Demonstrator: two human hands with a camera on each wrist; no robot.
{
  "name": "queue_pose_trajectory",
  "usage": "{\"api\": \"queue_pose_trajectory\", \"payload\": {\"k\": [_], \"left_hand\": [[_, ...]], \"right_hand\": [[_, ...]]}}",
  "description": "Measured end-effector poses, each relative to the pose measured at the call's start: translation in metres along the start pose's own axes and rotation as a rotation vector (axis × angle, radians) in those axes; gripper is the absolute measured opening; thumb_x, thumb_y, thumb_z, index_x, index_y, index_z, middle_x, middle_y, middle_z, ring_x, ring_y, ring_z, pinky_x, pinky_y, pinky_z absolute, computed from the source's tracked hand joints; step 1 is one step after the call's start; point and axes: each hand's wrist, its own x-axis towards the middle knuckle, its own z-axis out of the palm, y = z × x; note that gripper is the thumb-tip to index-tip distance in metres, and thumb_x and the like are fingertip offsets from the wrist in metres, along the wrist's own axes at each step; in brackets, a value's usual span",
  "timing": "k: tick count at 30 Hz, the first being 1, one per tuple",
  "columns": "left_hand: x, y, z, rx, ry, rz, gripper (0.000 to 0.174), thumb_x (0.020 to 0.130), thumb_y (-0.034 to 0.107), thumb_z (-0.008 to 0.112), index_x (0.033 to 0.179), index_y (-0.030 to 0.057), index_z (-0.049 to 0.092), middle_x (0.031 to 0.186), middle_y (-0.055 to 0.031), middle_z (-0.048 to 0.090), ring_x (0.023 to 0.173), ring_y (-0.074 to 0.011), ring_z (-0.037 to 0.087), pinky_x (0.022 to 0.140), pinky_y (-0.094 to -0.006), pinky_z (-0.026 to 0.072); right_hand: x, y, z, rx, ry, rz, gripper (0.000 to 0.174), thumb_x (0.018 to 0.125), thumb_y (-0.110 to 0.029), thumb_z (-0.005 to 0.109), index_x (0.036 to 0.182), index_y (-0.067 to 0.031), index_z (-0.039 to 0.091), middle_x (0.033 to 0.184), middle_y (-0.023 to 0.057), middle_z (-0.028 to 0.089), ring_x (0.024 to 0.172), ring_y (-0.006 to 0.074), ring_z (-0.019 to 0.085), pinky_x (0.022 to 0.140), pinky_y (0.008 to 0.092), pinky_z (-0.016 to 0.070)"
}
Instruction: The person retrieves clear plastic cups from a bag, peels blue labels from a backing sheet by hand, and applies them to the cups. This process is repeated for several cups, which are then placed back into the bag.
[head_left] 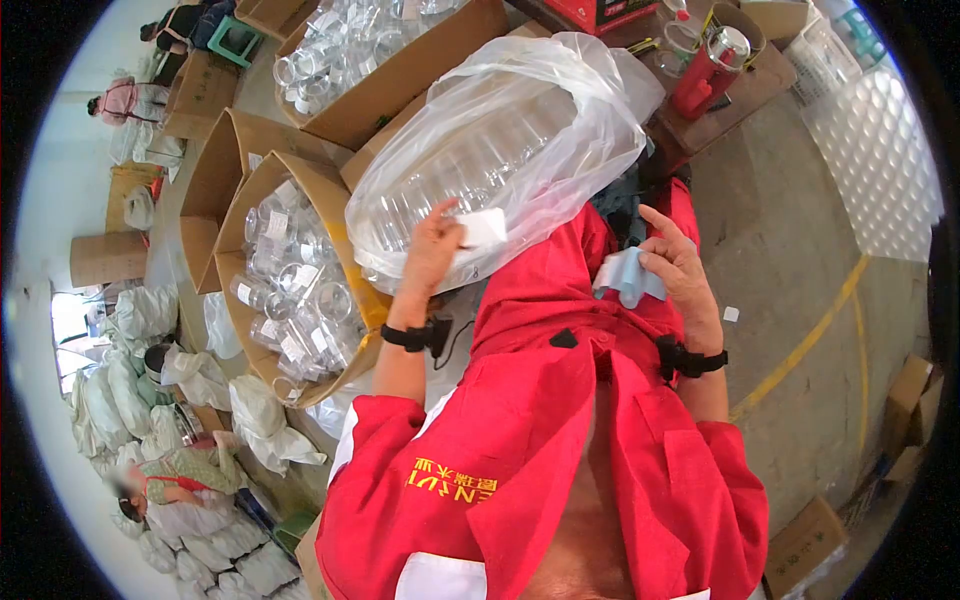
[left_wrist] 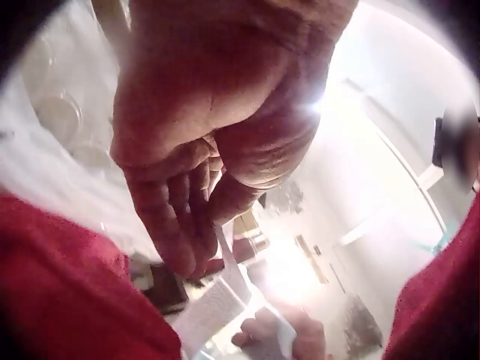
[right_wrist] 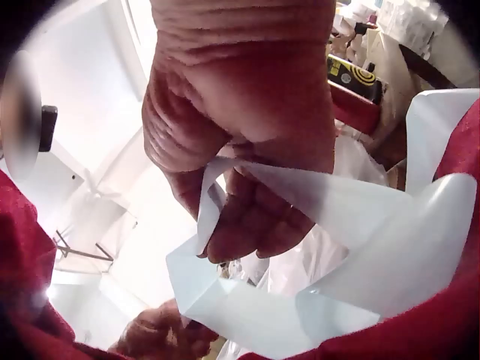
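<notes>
My left hand (head_left: 433, 250) pinches a small white label (head_left: 484, 228) beside the plastic bag (head_left: 610, 120), which holds rows of clear containers (head_left: 480, 150). White paper (left_wrist: 213, 311) hangs at the thumb and fingertips of the left hand (left_wrist: 187, 150) in the left wrist view. Over the lap, my right hand (head_left: 678, 262) grips a pale blue and white strip (head_left: 630, 277) that is partly curled. The right wrist view has this strip (right_wrist: 390, 240) looping below the right hand (right_wrist: 240, 135), one part pinched near the thumb.
Open cardboard boxes of clear containers stand at the left (head_left: 300, 300) and top (head_left: 360, 60). A red flask (head_left: 710, 72) is on a brown table (head_left: 765, 85) at upper right. One small white piece (head_left: 731, 314) lies on the floor. Other people are at far left.
</notes>
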Motion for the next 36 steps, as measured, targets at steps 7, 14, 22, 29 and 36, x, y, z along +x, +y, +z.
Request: {"api": "queue_pose_trajectory", "payload": {"k": [7, 14, 22, 29, 36], "left_hand": [[0.064, -0.023, -0.062, 0.617, 0.414, 0.224, 0.069, 0.088, -0.004, 0.054, 0.155, 0.0046, 0.04, 0.139, -0.0245, 0.064, 0.122, -0.0335, 0.064, 0.105, -0.0438, 0.0505], [0.088, -0.015, -0.05, 0.747, 0.456, 0.229, 0.07, 0.086, -0.005, 0.052, 0.154, 0.0047, 0.04, 0.141, -0.0266, 0.063, 0.128, -0.0401, 0.063, 0.106, -0.0478, 0.0499], [0.11, -0.006, -0.029, 0.651, 0.428, 0.211, 0.07, 0.088, 0.002, 0.057, 0.155, 0.0024, 0.037, 0.14, -0.0283, 0.062, 0.126, -0.0387, 0.064, 0.105, -0.0455, 0.0511], [0.117, -0.017, -0.003, 0.487, 0.424, 0.268, 0.067, 0.096, 0.014, 0.064, 0.156, -0.0003, 0.037, 0.143, -0.0237, 0.061, 0.128, -0.0336, 0.063, 0.104, -0.0432, 0.0518], [0.024, 0.023, 0.103, 0.173, -0.355, 0.323, 0.06, 0.101, 0.011, 0.061, 0.157, 0.0031, 0.039, 0.145, -0.0168, 0.062, 0.128, -0.0254, 0.062, 0.108, -0.04, 0.0477]], "right_hand": [[-0.002, -0.006, 0.008, -0.013, -0.013, 0.003, 0.068, 0.094, -0.002, 0.067, 0.158, -0.0086, 0.044, 0.088, -0.0037, 0.066, 0.079, 0.0043, 0.057, 0.072, 0.0215, 0.0439], [-0.009, -0.002, 0.003, -0.023, 0.018, 0.001, 0.067, 0.095, -0.004, 0.067, 0.158, -0.0075, 0.045, 0.087, -0.0039, 0.065, 0.078, 0.0034, 0.056, 0.07, 0.0212, 0.0429], [-0.009, -0.001, 0.003, -0.006, 0.01, -0.011, 0.067, 0.095, -0.005, 0.068, 0.158, -0.0073, 0.044, 0.087, -0.0042, 0.065, 0.078, 0.0034, 0.056, 0.07, 0.0213, 0.0429], [-0.012, -0.01, 0.004, 0.014, 0.018, 0.002, 0.067, 0.095, -0.004, 0.067, 0.158, -0.0072, 0.044, 0.087, -0.0031, 0.065, 0.078, 0.0048, 0.057, 0.071, 0.0222, 0.0439], [-0.014, -0.019, 0.003, 0.225, -0.042, -0.035, 0.07, 0.091, -0.007, 0.071, 0.157, -0.0068, 0.046, 0.092, 0.0019, 0.071, 0.08, 0.0082, 0.064, 0.072, 0.0239, 0.0479]]}}
